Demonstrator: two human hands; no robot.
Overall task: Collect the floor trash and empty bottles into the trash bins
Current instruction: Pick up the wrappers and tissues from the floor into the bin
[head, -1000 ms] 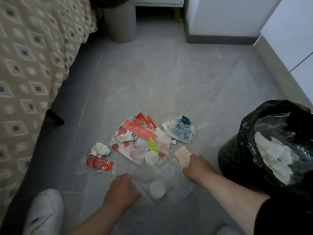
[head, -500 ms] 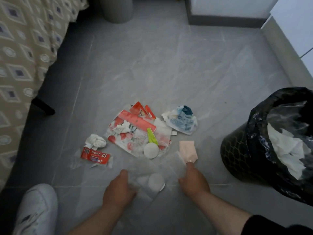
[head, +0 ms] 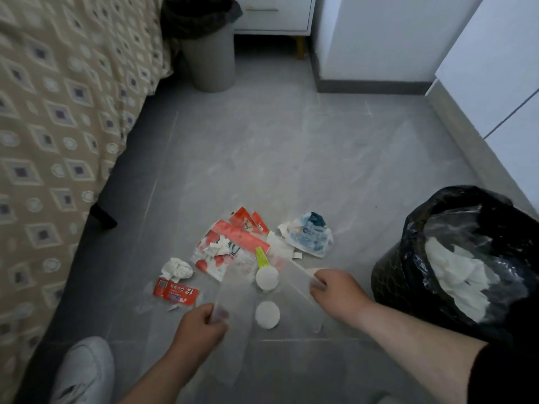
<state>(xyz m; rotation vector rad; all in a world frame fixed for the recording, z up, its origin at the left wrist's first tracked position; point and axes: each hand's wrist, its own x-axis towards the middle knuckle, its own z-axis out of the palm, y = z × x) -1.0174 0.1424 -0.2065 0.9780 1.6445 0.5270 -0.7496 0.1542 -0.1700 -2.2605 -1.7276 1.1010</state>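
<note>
We note left hand (head: pixel 201 322) and right hand (head: pixel 335 293) each pinching an edge of the clear thin plastic sheet (head: pixel 280 290) stretched between them, black-lined trash bin (head: pixel 414 275) just right of the right hand.

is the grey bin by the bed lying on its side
No, the grey plastic bin stands upright on the floor beside the patterned bedspread, its dark liner bag at the top.

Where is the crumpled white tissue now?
In the head view, the crumpled white tissue lies on the floor, left of the pile, just above the small red packet.
</note>
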